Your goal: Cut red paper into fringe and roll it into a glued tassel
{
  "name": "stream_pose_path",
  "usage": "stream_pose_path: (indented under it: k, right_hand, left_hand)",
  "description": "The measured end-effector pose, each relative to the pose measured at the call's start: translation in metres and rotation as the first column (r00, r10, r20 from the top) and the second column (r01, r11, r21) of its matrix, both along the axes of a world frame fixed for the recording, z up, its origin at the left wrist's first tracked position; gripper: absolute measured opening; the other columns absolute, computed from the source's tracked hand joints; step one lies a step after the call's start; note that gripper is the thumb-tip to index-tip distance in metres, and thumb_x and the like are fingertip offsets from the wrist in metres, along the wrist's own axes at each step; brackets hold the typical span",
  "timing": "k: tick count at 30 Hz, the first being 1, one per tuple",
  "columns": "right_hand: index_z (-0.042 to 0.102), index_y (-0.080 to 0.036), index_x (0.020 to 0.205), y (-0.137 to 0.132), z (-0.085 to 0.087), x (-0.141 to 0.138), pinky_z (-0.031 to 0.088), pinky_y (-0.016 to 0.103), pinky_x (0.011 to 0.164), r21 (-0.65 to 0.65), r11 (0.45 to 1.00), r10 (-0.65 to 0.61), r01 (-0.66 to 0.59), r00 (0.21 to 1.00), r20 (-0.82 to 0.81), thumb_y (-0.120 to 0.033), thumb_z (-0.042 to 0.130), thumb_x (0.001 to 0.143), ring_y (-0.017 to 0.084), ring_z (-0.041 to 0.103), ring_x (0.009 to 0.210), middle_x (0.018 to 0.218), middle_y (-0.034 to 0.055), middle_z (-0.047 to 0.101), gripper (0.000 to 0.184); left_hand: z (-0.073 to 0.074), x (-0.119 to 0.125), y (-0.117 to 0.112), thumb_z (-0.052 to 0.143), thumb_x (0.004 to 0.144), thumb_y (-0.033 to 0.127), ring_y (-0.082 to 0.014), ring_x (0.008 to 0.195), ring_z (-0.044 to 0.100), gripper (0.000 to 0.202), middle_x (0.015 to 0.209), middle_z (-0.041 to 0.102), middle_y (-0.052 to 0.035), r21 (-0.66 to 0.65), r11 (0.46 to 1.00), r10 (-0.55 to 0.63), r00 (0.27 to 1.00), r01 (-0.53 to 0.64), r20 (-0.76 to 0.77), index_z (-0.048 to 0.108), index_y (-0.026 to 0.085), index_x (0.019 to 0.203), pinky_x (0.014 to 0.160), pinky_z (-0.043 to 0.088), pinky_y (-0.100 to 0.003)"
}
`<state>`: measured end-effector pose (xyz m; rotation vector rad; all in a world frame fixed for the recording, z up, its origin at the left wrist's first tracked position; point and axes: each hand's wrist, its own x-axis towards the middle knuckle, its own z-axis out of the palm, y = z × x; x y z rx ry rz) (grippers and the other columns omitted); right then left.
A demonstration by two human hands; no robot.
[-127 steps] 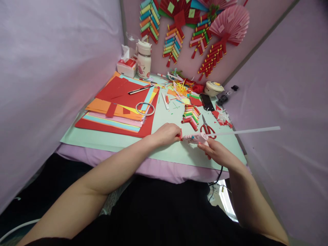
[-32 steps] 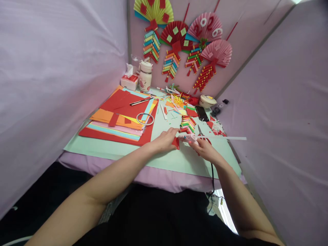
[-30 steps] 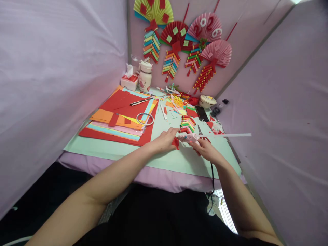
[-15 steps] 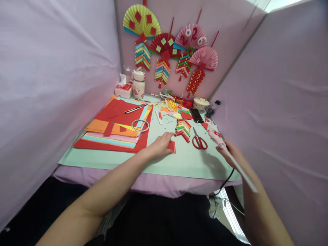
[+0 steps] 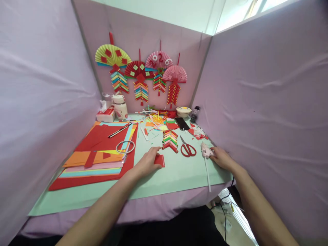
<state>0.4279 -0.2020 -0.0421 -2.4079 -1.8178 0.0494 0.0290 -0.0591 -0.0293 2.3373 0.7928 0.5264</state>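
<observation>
My left hand [image 5: 148, 162] rests on the green tabletop, thumb and fingers curled about a small red paper piece [image 5: 160, 161] that lies flat. Just beyond it is a chevron of small rolled paper tubes [image 5: 170, 140] in red, pink, green and yellow. At the right side of the table, my right hand [image 5: 222, 158] has its fingers on a pale pink glue gun [image 5: 205, 150]. A white glue stick [image 5: 207, 176] juts from its rear towards the table's front edge. Red-handled scissors [image 5: 188, 149] lie between the tubes and the glue gun.
Stacked coloured paper [image 5: 89, 164] covers the left side, bearing a pen-like tool [image 5: 120, 130] and a ring [image 5: 125, 147]. Paper scraps [image 5: 156, 119], a phone [image 5: 182, 123], a lidded bowl [image 5: 183, 111], a jug [image 5: 120, 107] and a tissue box [image 5: 106, 114] stand behind. Paper fans [image 5: 112, 54] hang on the back wall.
My right hand has lowered the glue gun from above the table's right side to the tabletop. My left hand stays at the red paper piece. The camera view has shifted.
</observation>
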Motion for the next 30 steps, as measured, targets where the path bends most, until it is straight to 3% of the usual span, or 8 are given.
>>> stream_pose_path:
  k: [12,16,18,21,25,30]
  right_hand:
    - [0.050,-0.015,0.129,0.002,0.006,-0.003,0.039,0.035,0.089,-0.046,0.994,-0.094,0.095,0.995,0.027,-0.032,0.056,0.080,0.031,0.052,0.111,0.123,0.0178,0.055,0.052]
    - [0.052,-0.016,0.129,0.007,0.024,-0.006,0.040,0.039,0.090,0.020,0.995,-0.098,0.097,0.992,0.077,-0.042,0.055,0.081,0.034,0.052,0.111,0.121,0.0184,0.056,0.054]
    - [0.054,-0.017,0.128,0.016,0.039,-0.011,0.040,0.038,0.089,0.054,0.997,-0.064,0.059,0.994,0.084,-0.039,0.057,0.080,0.033,0.053,0.110,0.120,0.0181,0.057,0.053]
    - [0.055,-0.017,0.126,0.039,0.064,-0.016,0.041,0.035,0.089,0.096,0.995,0.021,-0.028,0.997,0.067,-0.034,0.053,0.083,0.030,0.055,0.109,0.120,0.0161,0.059,0.045]
    - [0.061,-0.016,0.118,0.092,0.088,-0.016,0.044,0.031,0.080,0.092,0.995,0.051,-0.050,0.999,-0.013,-0.035,0.053,0.084,0.026,0.060,0.099,0.115,0.0142,0.065,0.039]
    - [0.070,-0.016,0.101,0.170,0.090,-0.004,0.044,0.026,0.066,0.022,0.999,-0.041,0.042,0.999,-0.034,-0.034,0.054,0.083,0.020,0.064,0.083,0.098,0.0095,0.072,0.030]
  left_hand:
    - [0.003,0.004,0.017,0.066,0.072,0.028,-0.0288,0.118,0.050,0.069,0.134,0.046,-0.0113,0.050,0.998,-0.022,0.998,0.025,-0.054,0.037,0.023,0.135,0.099,0.040,-0.043]
    - [0.002,0.002,0.015,0.068,0.071,0.030,-0.0293,0.119,0.050,0.070,0.135,0.046,-0.0111,0.025,1.000,-0.016,0.999,0.017,-0.036,0.038,0.022,0.134,0.100,0.039,-0.043]
    - [0.004,0.001,0.013,0.067,0.072,0.030,-0.0287,0.117,0.051,0.067,0.133,0.048,-0.0109,0.024,1.000,-0.010,1.000,0.010,-0.022,0.039,0.022,0.133,0.099,0.040,-0.042]
    - [0.005,0.000,0.011,0.066,0.074,0.034,-0.0276,0.115,0.053,0.063,0.129,0.051,-0.0109,0.033,0.999,0.005,1.000,-0.005,0.009,0.042,0.021,0.131,0.097,0.042,-0.041]
    - [0.004,-0.001,0.011,0.061,0.078,0.030,-0.0251,0.112,0.055,0.051,0.124,0.055,-0.0100,0.057,0.996,0.064,0.997,-0.066,0.048,0.046,0.020,0.126,0.095,0.044,-0.038]
    - [0.004,-0.004,0.011,0.055,0.083,0.026,-0.0230,0.107,0.057,0.038,0.120,0.059,-0.0071,0.065,0.989,0.126,0.989,-0.131,0.083,0.049,0.021,0.120,0.094,0.044,-0.038]
